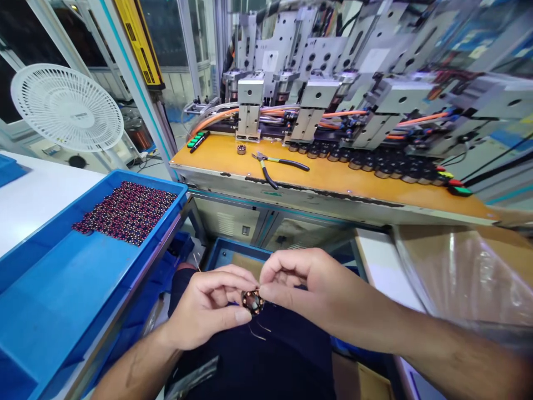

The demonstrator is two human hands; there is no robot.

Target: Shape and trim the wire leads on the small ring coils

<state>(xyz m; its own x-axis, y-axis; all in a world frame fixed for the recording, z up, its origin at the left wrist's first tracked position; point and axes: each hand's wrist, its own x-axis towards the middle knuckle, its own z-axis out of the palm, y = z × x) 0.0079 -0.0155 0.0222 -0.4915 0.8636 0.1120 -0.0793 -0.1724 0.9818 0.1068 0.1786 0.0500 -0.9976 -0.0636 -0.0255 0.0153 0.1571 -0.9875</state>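
Apparently one small wound ring (252, 312) is mid-handling, held over the person's dark-clothed lap (291, 361) in front of the table (208, 158). The left hand (212, 303) grasps it by its side between thumb and fingers, with the open middle turned up to view. The right hand (310, 289) has its thumb and forefinger drawn in at the ring's opposite edge; whether they pinch a fine wire there, or merely touch the rim, cannot be told. As for how far along this piece is, coppery windings already sit around it, while thin loose wires (257, 336) hang below, long and untrimmed. How the ends at the fingertips are arranged is too small to make out. On the table, a pair of cutters (287, 162) lies unused with its handles spread, near a single small round part (241, 149) and the markers (199, 141). Farther right, a cluster of dark round parts (387, 165) sits along the foot of the machine (318, 91). To the left, the blue tray (62, 311) holds a large batch of small dark-and-red pieces (129, 214) packed toward its far end; their stage of completion cannot be judged from here.
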